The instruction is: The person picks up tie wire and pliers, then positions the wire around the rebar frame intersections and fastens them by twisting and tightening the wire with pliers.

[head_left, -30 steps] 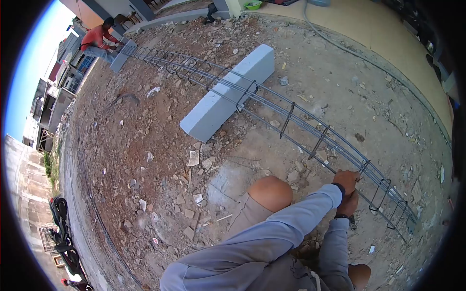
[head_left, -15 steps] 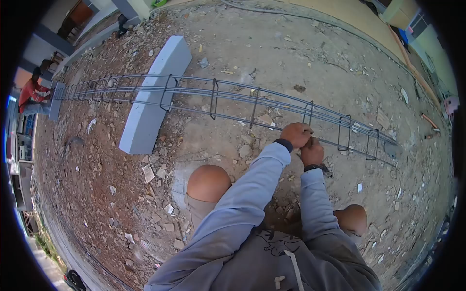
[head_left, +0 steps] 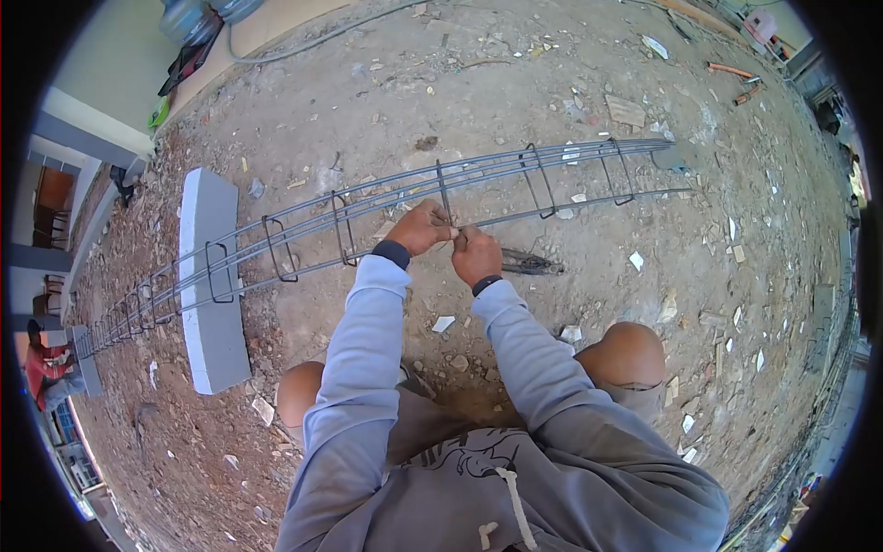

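Observation:
A long rebar cage (head_left: 382, 204) of thin steel bars with square stirrups runs across the view above the ground. My left hand (head_left: 418, 228) is closed in a pinch at the near lower bar, beside a stirrup (head_left: 443, 189). My right hand (head_left: 478, 256) is closed just right of it, fingertips meeting the left ones at that joint. Whatever the fingertips grip is too small to make out. Below the bar, right of my right hand, lies a dark, elongated bundle or tool (head_left: 532, 264), its kind unclear.
A pale grey block (head_left: 216, 285) lies under the cage at left. At the far left end, a person in a red top (head_left: 48, 366) crouches by another grey block (head_left: 87, 373). Rubble and broken tile pieces litter the dirt; a hose (head_left: 313, 44) runs along the back.
My view has swung right, so the cage and hands appear farther left. Both hands stay together at the same stirrup, fingers slightly shifted.

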A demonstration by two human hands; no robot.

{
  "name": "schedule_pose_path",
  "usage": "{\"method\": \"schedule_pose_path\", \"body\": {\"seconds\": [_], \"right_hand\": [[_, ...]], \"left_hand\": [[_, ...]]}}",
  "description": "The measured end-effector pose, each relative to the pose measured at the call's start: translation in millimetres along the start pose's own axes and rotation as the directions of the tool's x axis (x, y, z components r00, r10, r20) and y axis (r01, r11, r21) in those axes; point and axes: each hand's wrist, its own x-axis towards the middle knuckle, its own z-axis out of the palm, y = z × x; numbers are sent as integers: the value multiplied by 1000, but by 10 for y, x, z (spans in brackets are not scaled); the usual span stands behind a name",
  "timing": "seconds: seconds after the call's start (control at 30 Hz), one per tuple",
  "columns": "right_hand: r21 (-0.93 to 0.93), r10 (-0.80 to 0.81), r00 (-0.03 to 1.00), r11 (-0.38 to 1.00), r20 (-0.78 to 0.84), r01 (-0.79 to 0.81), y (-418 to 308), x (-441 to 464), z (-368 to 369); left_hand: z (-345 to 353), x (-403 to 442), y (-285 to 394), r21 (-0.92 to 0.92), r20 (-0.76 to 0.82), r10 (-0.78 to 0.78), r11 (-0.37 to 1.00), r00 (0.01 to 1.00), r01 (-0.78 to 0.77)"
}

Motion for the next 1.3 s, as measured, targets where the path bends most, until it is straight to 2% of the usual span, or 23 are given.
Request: {"method": "schedule_pose_path", "body": {"seconds": [0.07,0.17,0.23,0.27,0.3,0.33,0.37,0.43,0.53,0.63,0.67,0.77,0.83,0.97,1.07,1.17,1.2,1.23,1.27,1.3], "right_hand": [[17,4,1000,1000,10,-4,-44,-7,-48],[26,24,999,999,38,-25,-47,-18,-60],[52,39,998,998,45,-41,-23,-31,-28],[53,22,997,998,69,-25,-3,-25,-27],[87,44,997,995,62,-49,18,-33,10],[72,79,989,994,125,-88,-44,-32,-107],[56,122,979,990,160,-133,-56,-13,-136],[76,136,964,985,230,-157,-36,37,-126],[70,183,935,974,304,-213,-171,60,-321],[61,226,895,961,383,-269,-161,110,-269],[91,259,879,943,400,-319,-158,124,-258],[137,338,848,896,409,-423,-187,146,-313],[110,368,851,894,375,-435,-254,115,-363],[94,330,838,909,434,-406,-248,145,-395],[97,389,795,871,466,-483,-296,154,-406],[105,359,803,883,477,-457,-230,193,-206],[48,274,829,940,487,-339,-194,220,-125],[-8,190,843,977,503,-215,-165,247,-67],[-61,106,844,994,525,-88,-138,252,-7],[-55,97,860,995,501,-80,-141,241,-5]], "left_hand": [[-59,21,36,84,49,-45,996,998,41],[-148,107,109,307,244,-72,952,967,-6],[-169,52,291,369,291,-136,929,947,20],[-167,33,361,463,283,-128,886,951,-19],[-172,80,320,469,293,-130,883,947,-24],[-168,110,298,432,318,-123,902,940,-29],[-109,6,597,478,318,-181,878,931,7],[-161,127,404,451,330,-206,892,921,38],[-184,160,402,560,310,-229,828,923,17],[-180,173,337,641,277,-165,765,947,-54],[-183,174,301,620,270,-160,783,949,-44],[-184,166,246,513,258,-156,858,954,2],[-172,163,251,529,260,-175,848,950,11],[-72,128,333,638,237,-202,770,950,4],[103,-4,533,670,173,-190,742,966,26],[88,95,130,820,140,5,560,990,-119],[97,95,117,857,151,63,489,987,-162],[105,48,202,829,142,43,541,989,-143],[97,16,278,732,105,-9,678,994,-71],[85,-7,347,611,76,-67,791,995,7]]}}
